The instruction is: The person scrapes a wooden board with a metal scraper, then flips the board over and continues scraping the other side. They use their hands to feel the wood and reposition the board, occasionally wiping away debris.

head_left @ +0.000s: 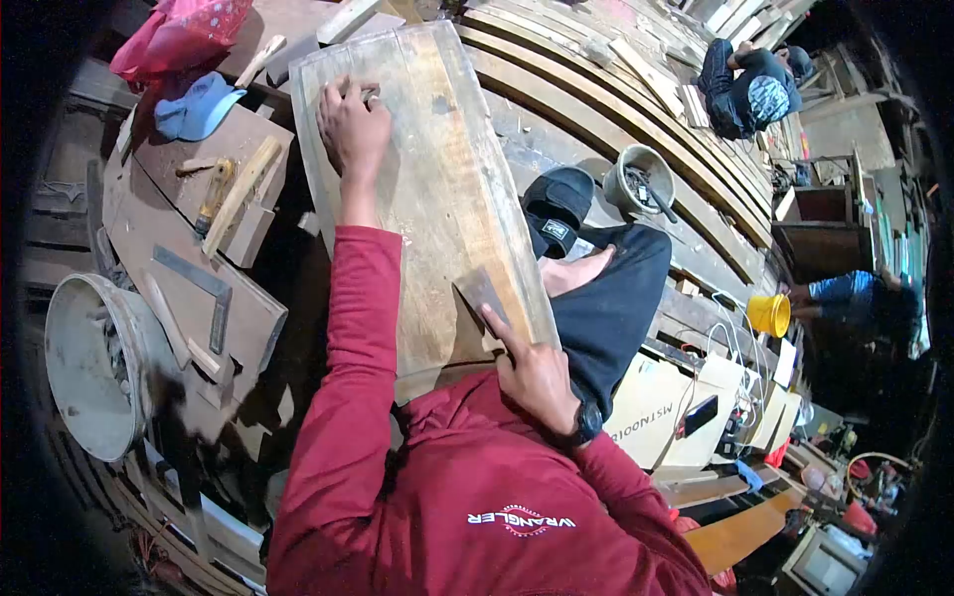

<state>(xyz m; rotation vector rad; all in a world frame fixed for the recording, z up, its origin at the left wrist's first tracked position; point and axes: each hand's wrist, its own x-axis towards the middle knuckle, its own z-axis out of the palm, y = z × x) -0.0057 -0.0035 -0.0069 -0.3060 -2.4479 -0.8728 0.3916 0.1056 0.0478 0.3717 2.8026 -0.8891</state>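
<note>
A worn wooden panel [437,149] lies lengthwise before me, its near end against my red shirt. Near its far end, my left hand [355,129] rests on the surface, its fingers bent around something small and dark that I cannot make out. My right hand [542,382], below a wrist with a black watch, grips a flat metal blade [480,294] by its light wooden handle, at the panel's near right side. The index finger is stretched along the blade, which lies at a slant over the wood.
At left are a metal square [204,288], a hand plane [215,194], a blue cap [199,106] and a large bucket [94,368]. A smaller bucket [639,181] stands right of the panel, beside long boards [616,109]. Other people [755,89] are at upper and far right.
</note>
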